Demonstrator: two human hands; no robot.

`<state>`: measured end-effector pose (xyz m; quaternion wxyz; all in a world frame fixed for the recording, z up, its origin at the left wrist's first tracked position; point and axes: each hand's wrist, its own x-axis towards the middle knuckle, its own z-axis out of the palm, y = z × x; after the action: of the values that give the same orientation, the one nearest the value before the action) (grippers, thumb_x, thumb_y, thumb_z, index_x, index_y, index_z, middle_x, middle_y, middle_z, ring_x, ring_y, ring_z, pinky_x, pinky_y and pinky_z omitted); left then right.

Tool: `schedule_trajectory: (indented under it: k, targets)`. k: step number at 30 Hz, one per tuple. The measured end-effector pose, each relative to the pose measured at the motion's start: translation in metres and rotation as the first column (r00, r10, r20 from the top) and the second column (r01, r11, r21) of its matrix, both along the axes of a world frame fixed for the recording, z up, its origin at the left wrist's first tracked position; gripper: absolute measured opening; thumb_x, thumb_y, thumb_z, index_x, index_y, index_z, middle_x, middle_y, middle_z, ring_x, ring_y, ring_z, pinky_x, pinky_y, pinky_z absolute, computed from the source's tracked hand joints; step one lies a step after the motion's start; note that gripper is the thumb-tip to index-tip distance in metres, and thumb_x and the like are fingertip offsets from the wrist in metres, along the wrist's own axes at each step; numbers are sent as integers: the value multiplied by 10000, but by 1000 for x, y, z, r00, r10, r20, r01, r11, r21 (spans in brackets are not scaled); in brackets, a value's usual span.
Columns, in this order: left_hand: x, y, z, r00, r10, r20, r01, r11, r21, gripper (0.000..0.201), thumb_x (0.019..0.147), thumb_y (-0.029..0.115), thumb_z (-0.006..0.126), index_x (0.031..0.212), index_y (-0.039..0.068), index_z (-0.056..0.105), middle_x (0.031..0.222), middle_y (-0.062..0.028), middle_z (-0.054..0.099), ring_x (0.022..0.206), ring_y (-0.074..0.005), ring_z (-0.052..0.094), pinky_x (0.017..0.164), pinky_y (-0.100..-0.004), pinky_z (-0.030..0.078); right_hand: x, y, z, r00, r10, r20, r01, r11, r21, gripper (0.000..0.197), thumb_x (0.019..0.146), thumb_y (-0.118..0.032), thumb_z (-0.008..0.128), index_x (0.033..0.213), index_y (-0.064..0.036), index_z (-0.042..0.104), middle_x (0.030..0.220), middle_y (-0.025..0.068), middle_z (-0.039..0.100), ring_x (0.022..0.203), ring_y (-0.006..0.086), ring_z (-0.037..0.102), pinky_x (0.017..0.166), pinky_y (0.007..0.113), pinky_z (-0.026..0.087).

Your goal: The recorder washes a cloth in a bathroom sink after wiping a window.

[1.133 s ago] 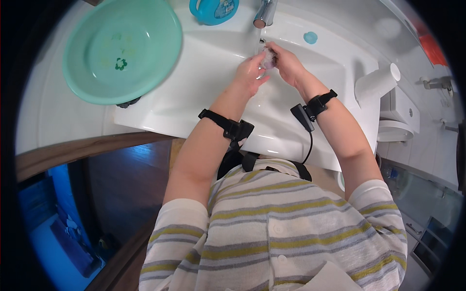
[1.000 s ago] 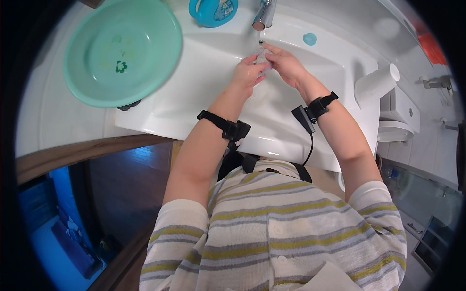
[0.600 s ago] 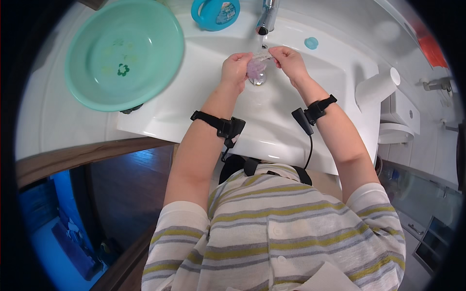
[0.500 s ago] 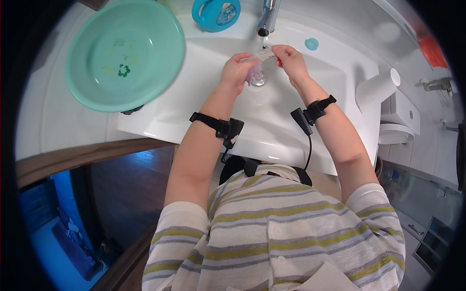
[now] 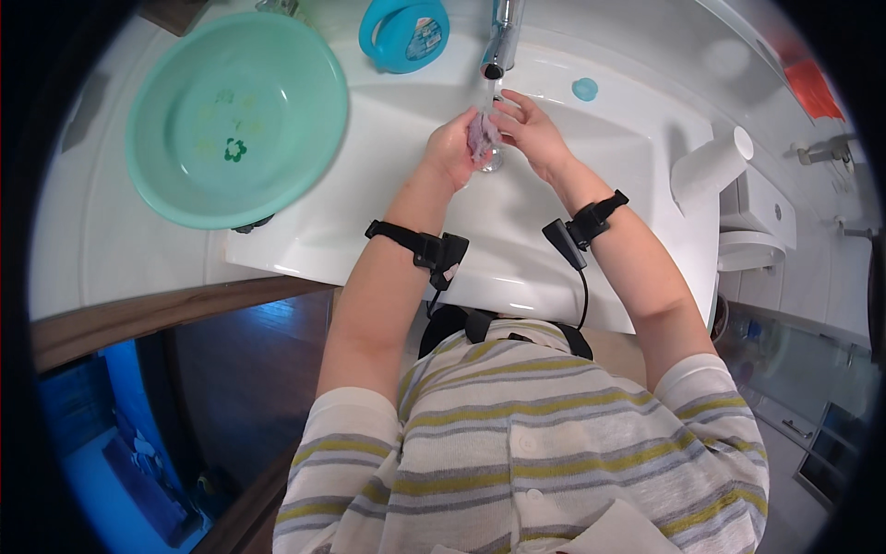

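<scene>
Under the running tap (image 5: 501,46), my left hand (image 5: 450,152) holds a small, wet, crumpled lilac cloth (image 5: 481,138) over the basin. What kind of cloth piece it is, I cannot make out. My right hand (image 5: 535,137) is at the cloth's right side, fingers apart, with its fingertips close to or touching the cloth. Water falls between the two hands. Below them the round metal drain (image 5: 491,162) partly shows in the white sink (image 5: 572,231).
A green plastic basin (image 5: 277,175) stands left of the sink. Behind are a turquoise jug-shaped bottle (image 5: 403,37) and a light-blue round piece (image 5: 584,89) on the rim. At right stands a white cylinder (image 5: 706,171), with a toilet (image 5: 752,249) beyond.
A stretched pale end of the cloth was pinched by my right hand; those fingers have let go and spread. The cloth is now bunched in my left hand.
</scene>
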<state>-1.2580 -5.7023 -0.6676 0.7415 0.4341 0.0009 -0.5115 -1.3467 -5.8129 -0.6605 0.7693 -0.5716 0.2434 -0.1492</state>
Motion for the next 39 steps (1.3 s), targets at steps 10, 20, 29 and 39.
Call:
schedule_trajectory:
  k: [10, 20, 29, 39]
  targets:
    - [10, 6, -10, 953, 238, 188, -278, 933, 230, 177, 786, 200, 525, 931, 100, 517, 798, 1, 515, 749, -109, 476, 692, -304, 357, -2, -20, -11, 976, -196, 100, 205, 975, -87, 462, 682, 101, 477, 1126, -26, 484, 1078, 76, 545, 824, 125, 527, 694, 228, 430]
    - [16, 17, 8, 959, 268, 92, -268, 963, -16, 256, 882, 225, 375, 1075, 62, 414, 1086, -64, 499, 1026, -193, 445, 962, -434, 222, -7, -31, -14, 971, -224, 79, 217, 972, 90, 410, 704, 75, 448, 1102, -11, 494, 1055, 73, 549, 816, 117, 508, 691, 230, 408]
    - [2, -1, 31, 988, 145, 56, -133, 976, -170, 326, 899, 220, 343, 1152, 16, 363, 1165, -112, 459, 1103, -250, 413, 972, -478, 242, 2, -3, -23, 988, 66, -138, -71, 997, -33, 344, 787, -30, 436, 1129, -13, 464, 1016, 63, 535, 924, 133, 501, 765, 235, 404]
    - [2, -21, 20, 855, 486, -179, -487, 872, 42, 292, 887, 281, 363, 1019, 39, 456, 1075, -94, 498, 1043, -224, 462, 872, -389, 383, 12, 27, 11, 973, -98, 210, 0, 906, 424, 249, 795, -72, 377, 951, -61, 570, 917, 50, 538, 819, 131, 499, 649, 227, 401]
